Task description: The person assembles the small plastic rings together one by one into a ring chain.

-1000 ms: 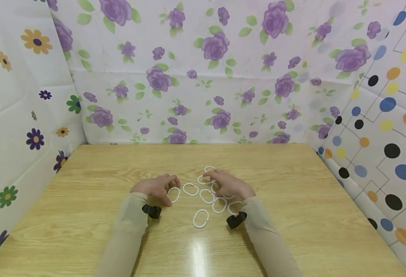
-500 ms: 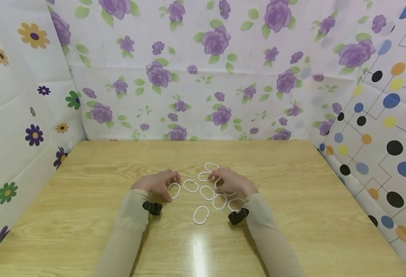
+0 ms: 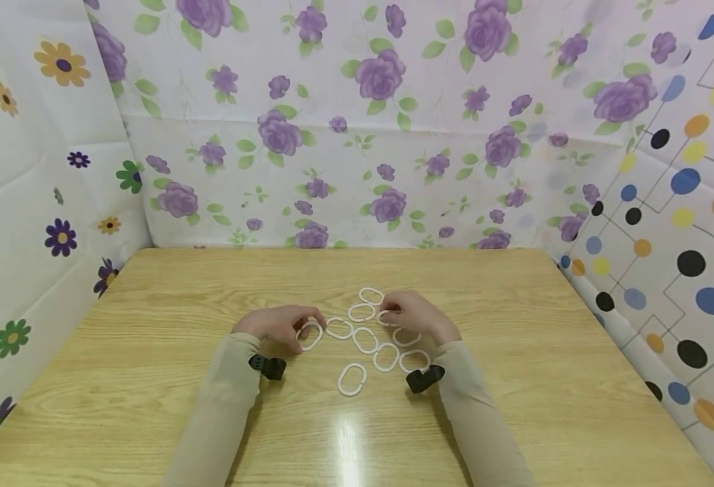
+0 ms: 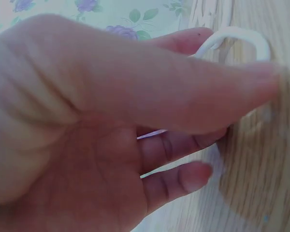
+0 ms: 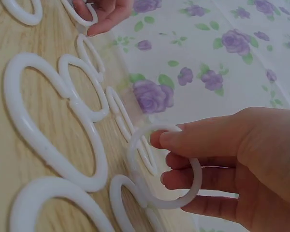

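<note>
My left hand (image 3: 276,325) pinches a white oval plastic ring (image 3: 319,341) with a small gap, near the middle of the table. In the left wrist view the thumb lies across that ring (image 4: 241,32), the forefinger behind it. Further right, my right hand (image 3: 419,316) pinches a second white oval ring (image 5: 198,181) between thumb and forefinger, the other fingers behind it. This ring stands tilted over the rings lying below. Right beside the left hand's ring lies another ring (image 3: 340,339). More rings curve between the hands, such as one (image 3: 354,341) in the middle.
One ring (image 3: 340,383) lies apart, nearer the front. Another ring (image 3: 415,351) lies close by the right wrist's black camera (image 3: 425,379). The wooden table (image 3: 149,379) meets flowered cloth (image 3: 332,176) at the back and dotted cloth (image 3: 637,230) on the right.
My right hand has drawn back to the right, its fingertips leaving the farther rings and now holding a raised ring. The left hand's ring has shifted slightly right, closer to the neighbouring ring.
</note>
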`<action>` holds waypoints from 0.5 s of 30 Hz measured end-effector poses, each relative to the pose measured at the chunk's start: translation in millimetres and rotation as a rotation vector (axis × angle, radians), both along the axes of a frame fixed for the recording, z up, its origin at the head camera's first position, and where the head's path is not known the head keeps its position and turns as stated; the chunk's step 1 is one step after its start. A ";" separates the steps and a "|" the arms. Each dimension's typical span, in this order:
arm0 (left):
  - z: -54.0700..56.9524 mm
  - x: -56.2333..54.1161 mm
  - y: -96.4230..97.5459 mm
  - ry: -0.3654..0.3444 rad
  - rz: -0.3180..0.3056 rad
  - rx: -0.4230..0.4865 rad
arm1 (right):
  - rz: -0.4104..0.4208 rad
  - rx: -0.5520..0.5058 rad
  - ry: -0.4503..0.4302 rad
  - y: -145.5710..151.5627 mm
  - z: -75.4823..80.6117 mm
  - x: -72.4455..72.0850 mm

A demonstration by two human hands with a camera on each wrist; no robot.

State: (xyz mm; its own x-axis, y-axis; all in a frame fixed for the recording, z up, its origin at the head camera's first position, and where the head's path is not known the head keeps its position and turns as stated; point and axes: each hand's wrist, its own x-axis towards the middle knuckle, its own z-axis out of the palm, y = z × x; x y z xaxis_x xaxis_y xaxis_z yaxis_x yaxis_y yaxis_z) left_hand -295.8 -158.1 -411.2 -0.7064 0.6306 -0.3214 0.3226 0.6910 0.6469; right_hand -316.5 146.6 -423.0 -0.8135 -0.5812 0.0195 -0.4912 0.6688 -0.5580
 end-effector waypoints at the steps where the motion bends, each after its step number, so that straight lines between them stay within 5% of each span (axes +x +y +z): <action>1: 0.1 -0.3 -0.4 0.004 -0.004 0.002 | -0.005 -0.012 0.005 1.3 0.2 -0.4; 7: -0.1 -2.4 -2.8 0.015 0.017 0.040 | -0.050 -0.076 0.043 5.9 3.0 -0.9; 15: 0.1 -4.9 -0.6 0.171 0.046 0.054 | -0.116 -0.114 0.091 6.5 6.3 -0.3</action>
State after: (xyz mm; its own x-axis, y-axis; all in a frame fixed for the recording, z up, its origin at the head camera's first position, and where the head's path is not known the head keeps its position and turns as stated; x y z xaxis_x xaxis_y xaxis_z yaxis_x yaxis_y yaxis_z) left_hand -300.7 -158.7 -411.1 -0.7766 0.6092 -0.1606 0.3995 0.6733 0.6221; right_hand -316.8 153.1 -416.7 -0.8668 -0.4735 0.1567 -0.4665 0.6586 -0.5904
